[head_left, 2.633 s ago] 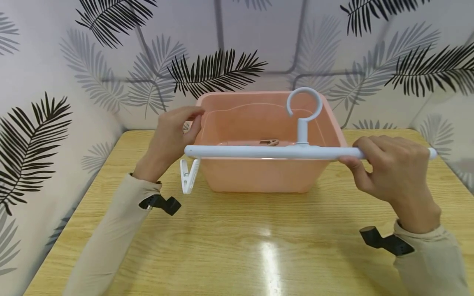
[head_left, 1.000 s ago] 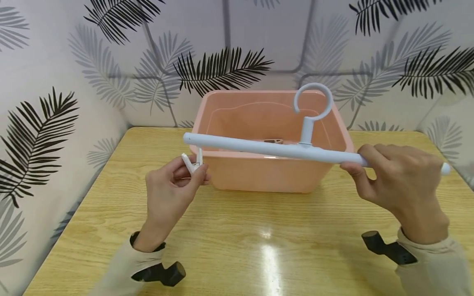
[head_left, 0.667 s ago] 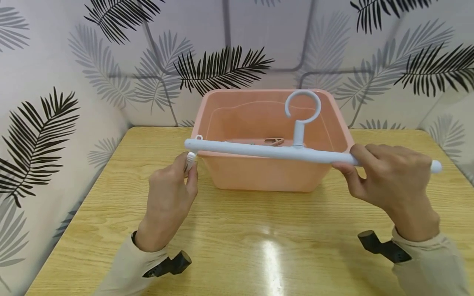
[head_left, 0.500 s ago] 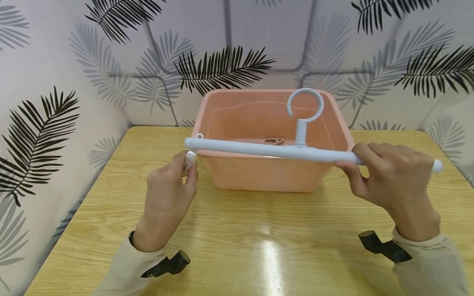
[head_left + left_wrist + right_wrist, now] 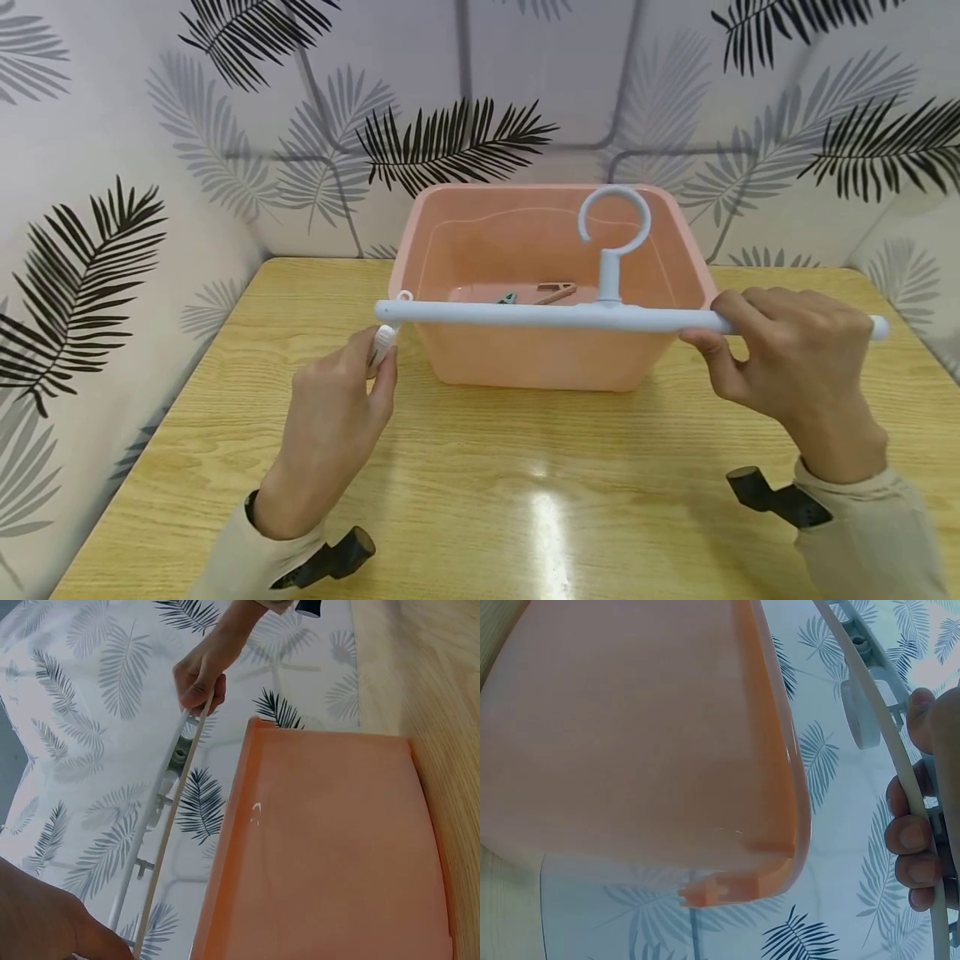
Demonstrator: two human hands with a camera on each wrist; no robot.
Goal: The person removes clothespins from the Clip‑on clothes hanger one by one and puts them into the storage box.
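Observation:
Above the front rim of the peach basin [image 5: 532, 358], a light-blue hanger [image 5: 487, 312] is held nearly level with its round hook upward. My right hand [image 5: 806, 362] grips the right part of its bar, thumb below; in the right wrist view the fingers [image 5: 911, 832] curl round the bar. At the bar's left end my left hand [image 5: 333, 417] pinches a white clothespin [image 5: 382, 340] between thumb and fingers. A small ring [image 5: 405, 295] shows just above the bar there. Most of the clothespin is hidden by the fingers.
Inside the basin lie a brownish-pink clothespin [image 5: 557, 292] and a green clip [image 5: 508, 298], partly behind the bar. The basin stands on a wood-grain table [image 5: 480, 492], close to a leaf-patterned backdrop [image 5: 525, 83] that also runs along the left side.
The clothespin first hung free below the bar's left end while my left hand was by the basin's rim. That hand came down and now pinches it. The bar tilted, then levelled.

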